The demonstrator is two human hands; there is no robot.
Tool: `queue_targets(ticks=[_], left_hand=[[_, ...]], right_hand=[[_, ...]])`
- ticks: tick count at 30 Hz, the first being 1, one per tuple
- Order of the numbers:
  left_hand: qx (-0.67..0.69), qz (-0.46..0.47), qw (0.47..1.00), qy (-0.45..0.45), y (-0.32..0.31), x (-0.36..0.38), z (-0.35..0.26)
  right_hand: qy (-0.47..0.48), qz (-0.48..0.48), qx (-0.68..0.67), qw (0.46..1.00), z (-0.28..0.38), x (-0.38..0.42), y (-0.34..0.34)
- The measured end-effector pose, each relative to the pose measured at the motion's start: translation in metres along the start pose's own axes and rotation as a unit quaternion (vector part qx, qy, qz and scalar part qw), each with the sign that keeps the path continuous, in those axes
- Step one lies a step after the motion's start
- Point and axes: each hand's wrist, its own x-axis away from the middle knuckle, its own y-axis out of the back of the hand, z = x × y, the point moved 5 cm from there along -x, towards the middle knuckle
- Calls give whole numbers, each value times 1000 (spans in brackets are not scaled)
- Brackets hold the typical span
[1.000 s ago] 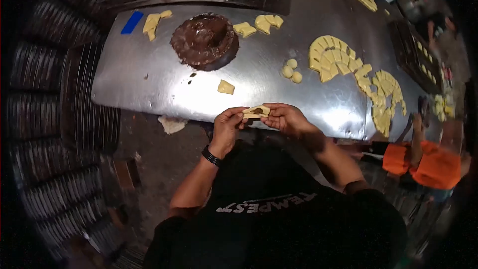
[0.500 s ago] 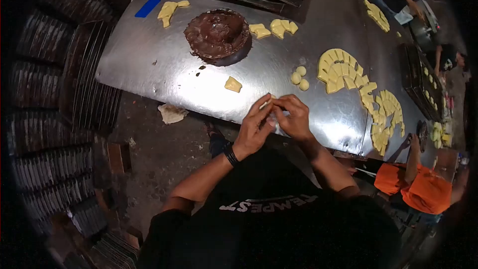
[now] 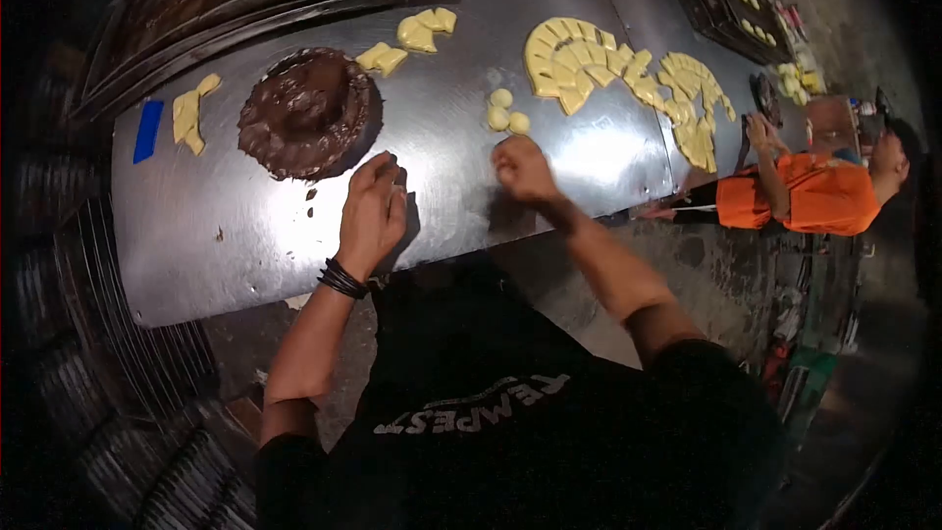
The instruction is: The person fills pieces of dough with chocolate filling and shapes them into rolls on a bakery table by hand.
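Note:
My left hand (image 3: pixel 373 214) is over the metal table with its fingers bent down, close to the lower right side of a mound of chocolate-brown paste (image 3: pixel 306 113). Whatever lies beneath those fingers is hidden. My right hand (image 3: pixel 523 169) has curled fingers and is just below a small group of pale yellow dough balls (image 3: pixel 498 119). I cannot make out whether something is inside it. Flat yellow dough pieces (image 3: pixel 427 29) lie beyond the paste, and a fan of cut dough strips (image 3: pixel 569 57) spreads to the upper right.
Dark baking trays (image 3: pixel 265 10) are stacked along the far side. A blue strip (image 3: pixel 148 131) and another dough piece (image 3: pixel 188 118) lie at the left. At the right, a person in an orange shirt (image 3: pixel 805 194) works by more cut dough (image 3: pixel 695 108). Another tray (image 3: pixel 726 5) holds pale pieces.
My hands, together before, have separated: the left to the paste side, the right to the dough balls. The lone dough piece near the paste no longer shows. The view has turned and shifted right.

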Motion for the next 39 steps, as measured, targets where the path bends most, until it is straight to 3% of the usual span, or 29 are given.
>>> queue_targets(ticks=[1, 4, 5, 6, 8, 10, 12, 14, 16, 17, 20, 21, 23, 25, 26, 28, 30, 31, 32, 34, 36, 37, 39], left_hand=[[-41, 29, 998, -27, -8, 0, -2], [-172, 65, 980, -73, -20, 6, -15], [-180, 55, 980, -70, -22, 9, -16], [-187, 41, 979, -63, -24, 11, -13], [-218, 8, 974, -62, -20, 13, -15], [-301, 28, 952, -50, -16, 9, -25], [-203, 41, 978, 36, -9, 3, -18], [-63, -32, 993, 94, 4, 7, -22], [124, -88, 970, 188, 10, 12, -20], [241, -118, 940, 210, 12, 16, -21], [456, -207, 818, 284, 10, 34, -25], [474, -214, 792, 319, 11, 40, -25], [480, -214, 788, 321, 9, 59, -12], [497, -220, 776, 319, 12, 64, -8], [508, -218, 767, 326, 13, 64, -9], [533, -194, 762, 313, 11, 62, 3], [551, -126, 768, 301, 15, 48, -1], [527, -103, 799, 271, 21, 37, -3], [530, -90, 802, 259, 25, 27, -6], [522, -121, 819, 205, 29, 14, -2], [507, -130, 816, 244, 40, 2, -6], [500, -136, 813, 268, 41, 0, -8], [473, -167, 830, 242, 36, -9, -13]], right_hand=[[70, -10, 74, 995, 8, 15, -6], [9, 124, -154, 980, -8, 46, 23], [-26, 93, -122, 988, -32, 58, 30], [128, 121, 62, 982, -34, 49, 42], [131, -11, 104, 986, -48, 26, 50], [90, -19, 84, 992, -46, 14, 29], [107, 7, 52, 993, -36, 17, 23], [255, 87, 6, 963, -31, 40, 40], [262, 103, -43, 959, -63, 42, 61], [218, 142, 23, 965, -67, 30, 67], [80, -20, 87, 993, -64, 16, 61], [84, -34, 87, 992, -61, 20, 59], [7, 150, 86, 985, -57, 23, 59], [-17, 20, -24, 999, -85, 45, 69], [-245, 58, -306, 918, -120, 46, 58], [-455, 54, -330, 825, -103, 5, 67], [-380, -41, -284, 879, -76, -43, 73], [-357, -64, -262, 894, -85, -55, 61], [-329, -38, -152, 931, -80, -65, 52], [-404, 113, -79, 904, -101, -70, 29], [-504, 111, -213, 830, -74, -72, 48], [-443, 112, -138, 879, -83, -71, 54], [-334, 13, -125, 934, -59, -63, 64]])
